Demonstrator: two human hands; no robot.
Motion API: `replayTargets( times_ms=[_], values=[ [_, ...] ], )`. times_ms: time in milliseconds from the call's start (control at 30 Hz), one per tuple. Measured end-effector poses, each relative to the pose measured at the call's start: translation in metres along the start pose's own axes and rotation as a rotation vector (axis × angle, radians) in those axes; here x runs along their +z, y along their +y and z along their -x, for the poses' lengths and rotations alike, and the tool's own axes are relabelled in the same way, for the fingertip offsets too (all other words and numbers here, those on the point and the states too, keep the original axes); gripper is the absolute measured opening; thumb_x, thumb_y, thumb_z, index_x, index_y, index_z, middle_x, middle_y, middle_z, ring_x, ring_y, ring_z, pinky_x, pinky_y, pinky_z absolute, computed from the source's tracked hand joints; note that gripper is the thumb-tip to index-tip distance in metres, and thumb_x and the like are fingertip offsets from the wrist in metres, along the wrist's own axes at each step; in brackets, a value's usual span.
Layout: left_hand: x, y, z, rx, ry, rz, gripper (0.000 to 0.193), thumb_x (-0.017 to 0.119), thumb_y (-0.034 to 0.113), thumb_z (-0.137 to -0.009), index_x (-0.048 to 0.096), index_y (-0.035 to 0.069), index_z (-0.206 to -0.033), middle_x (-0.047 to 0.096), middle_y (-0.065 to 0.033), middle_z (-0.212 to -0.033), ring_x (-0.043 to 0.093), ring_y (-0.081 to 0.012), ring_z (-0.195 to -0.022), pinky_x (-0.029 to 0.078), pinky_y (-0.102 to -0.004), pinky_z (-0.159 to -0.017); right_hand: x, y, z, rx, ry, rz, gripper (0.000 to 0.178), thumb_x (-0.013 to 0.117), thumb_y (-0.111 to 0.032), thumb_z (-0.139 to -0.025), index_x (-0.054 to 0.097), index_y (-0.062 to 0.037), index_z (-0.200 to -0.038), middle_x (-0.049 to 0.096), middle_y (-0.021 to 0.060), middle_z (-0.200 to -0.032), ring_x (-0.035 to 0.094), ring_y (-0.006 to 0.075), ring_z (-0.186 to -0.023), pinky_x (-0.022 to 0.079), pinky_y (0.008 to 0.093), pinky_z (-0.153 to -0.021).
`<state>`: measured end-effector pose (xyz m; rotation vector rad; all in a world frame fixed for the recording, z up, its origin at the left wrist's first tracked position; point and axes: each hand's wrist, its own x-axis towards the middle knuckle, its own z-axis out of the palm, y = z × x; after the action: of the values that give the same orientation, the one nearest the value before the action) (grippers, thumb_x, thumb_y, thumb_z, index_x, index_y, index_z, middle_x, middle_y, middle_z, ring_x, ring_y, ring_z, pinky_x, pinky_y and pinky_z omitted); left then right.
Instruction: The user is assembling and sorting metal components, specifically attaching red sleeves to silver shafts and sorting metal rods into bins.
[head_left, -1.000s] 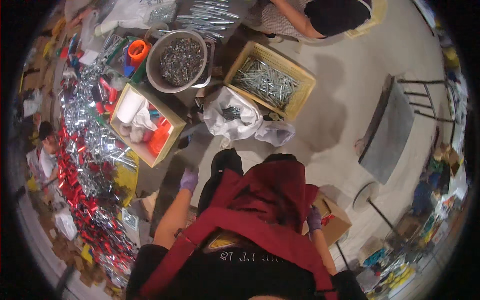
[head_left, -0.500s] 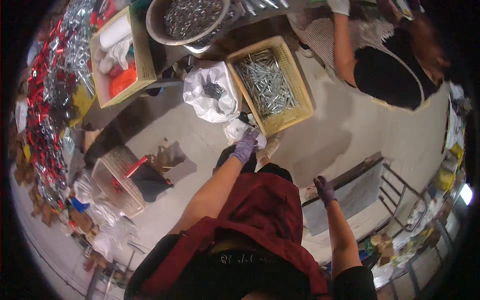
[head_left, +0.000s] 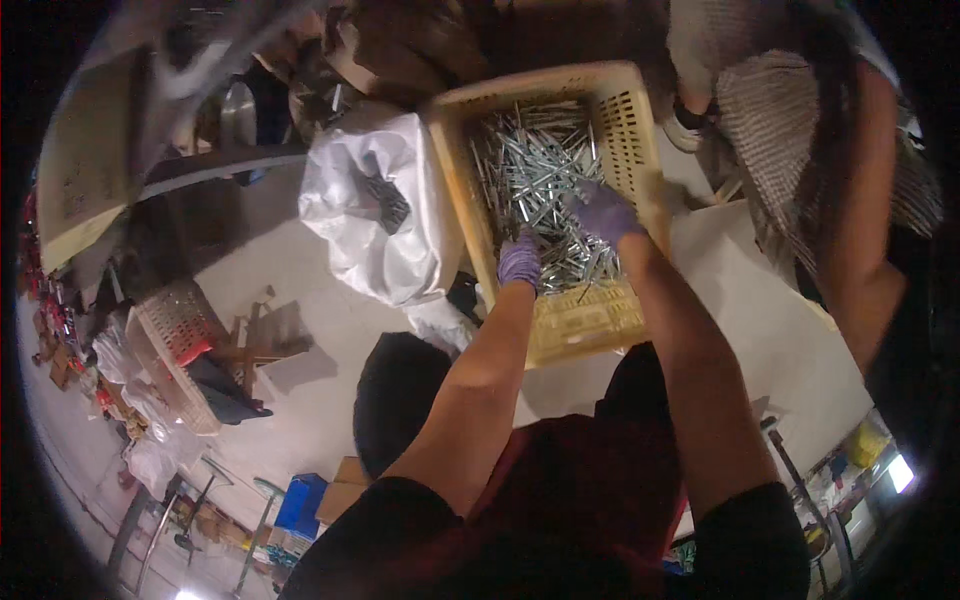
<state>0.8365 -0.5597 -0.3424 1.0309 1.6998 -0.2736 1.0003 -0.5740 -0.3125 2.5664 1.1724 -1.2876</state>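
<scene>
Both of my hands, in purple gloves, are inside a yellow plastic crate heaped with long, thin silvery metal rods, perhaps bolts. My left hand touches the rods near the crate's left wall. Across from it, my right hand presses into the pile with its fingers pointing left. The fingertips of both hands are lost among the rods, so their grip is unclear. Against the crate's left side stands a white woven sack, its mouth gaping, with dark metal pieces inside.
A person in a striped apron is at the right, one bare arm hanging close to the crate. At the left, a pale basket stands on the floor. Farther up is a cream box beside a metal bar.
My view has come closer to the crate. My left hand has gone from the sack's lower edge into the crate, and my right hand has swung up from the right into the rods.
</scene>
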Motion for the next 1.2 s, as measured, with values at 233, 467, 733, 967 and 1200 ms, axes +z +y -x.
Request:
replayTargets(
  times_ms=[233, 467, 733, 967, 1200],
  values=[
    [0.047, -0.029, -0.036, -0.07, 0.157, -0.023, 0.076, 0.031, 0.06, -0.082, 0.049, -0.01, -0.105, 0.052, -0.0311, -0.103, 0.05, -0.042, -0.099, 0.038, -0.0435, -0.086, 0.008, -0.021, -0.124, 0.036, -0.17, 0.181, 0.066, 0.034, -0.059, -0.081, 0.049, -0.0031, -0.114, 0.047, 0.0198, -0.118, 0.045, 0.0331, -0.109, 0.034, 0.0389, -0.093],
    [0.034, -0.01, -0.079, -0.108, -0.058, -0.166, 0.084, 0.023, 0.064, -0.081, 0.05, -0.012, -0.105, 0.047, -0.0326, -0.109, 0.043, -0.0384, -0.109, 0.034, -0.0415, -0.091, 0.047, -0.008, -0.16, 0.042, -0.197, 0.204, 0.079, 0.026, -0.07, -0.075, 0.044, -0.0082, -0.122, 0.041, 0.0155, -0.127, 0.04, 0.031, -0.117, 0.03, 0.0441, -0.096],
    [0.031, 0.008, -0.089, -0.132, -0.053, -0.065, 0.101, 0.01, 0.077, -0.071, 0.044, -0.008, -0.115, 0.041, -0.0279, -0.121, 0.035, -0.0343, -0.119, 0.028, -0.0385, -0.098, 0.053, 0.012, -0.157, -0.074, -0.225, 0.222, 0.076, 0.03, -0.065, -0.078, 0.044, -0.0043, -0.121, 0.043, 0.0197, -0.123, 0.041, 0.0348, -0.114, 0.033, 0.0382, -0.096],
    [0.034, 0.007, -0.088, -0.11, -0.072, -0.057, 0.093, 0.019, 0.071, -0.076, 0.043, -0.009, -0.116, 0.043, -0.0279, -0.119, 0.038, -0.0349, -0.116, 0.031, -0.039, -0.095, 0.039, 0.004, -0.155, -0.116, -0.271, 0.09, 0.081, 0.036, -0.066, -0.074, 0.038, -0.0027, -0.125, 0.037, 0.0178, -0.129, 0.036, 0.0326, -0.119, 0.028, 0.0369, -0.099],
    [0.032, 0.0, -0.113, -0.11, -0.072, -0.017, 0.09, 0.018, 0.071, -0.076, 0.046, -0.005, -0.116, 0.043, -0.0256, -0.12, 0.041, -0.0344, -0.115, 0.029, -0.039, -0.096, 0.072, -0.02, -0.173, -0.276, -0.036, -0.033, 0.093, 0.038, -0.073, -0.067, 0.039, 0.0, -0.124, 0.036, 0.024, -0.127, 0.033, 0.0349, -0.121, 0.028, 0.038, -0.099]
  ],
)
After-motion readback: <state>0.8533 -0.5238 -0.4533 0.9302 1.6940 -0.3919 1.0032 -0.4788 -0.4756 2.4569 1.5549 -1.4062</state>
